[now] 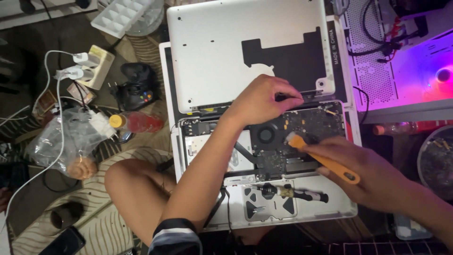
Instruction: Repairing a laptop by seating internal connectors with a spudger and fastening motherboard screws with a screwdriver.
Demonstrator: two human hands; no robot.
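Already the laptop [264, 160] lies opened on the person's lap, its silver bottom cover [226, 52] set aside beyond, a screwdriver [288, 192] resting inside. The right hand [373, 174] grips an orange-handled brush [321, 158] at the dusty board [306, 127]; farther off, the left hand's [259, 101] curled fingertips press the chassis edge, holding nothing.

A crumpled clear plastic bag [61, 137] lies at the left, with a round brown cookie [81, 167] in its near end. Just right of it lies a small bottle [137, 122] with red contents and a yellow cap. A dark phone [63, 242] lies at the near left, its screen black. At the right another bottle [401, 127] lies on its side, glowing pink.
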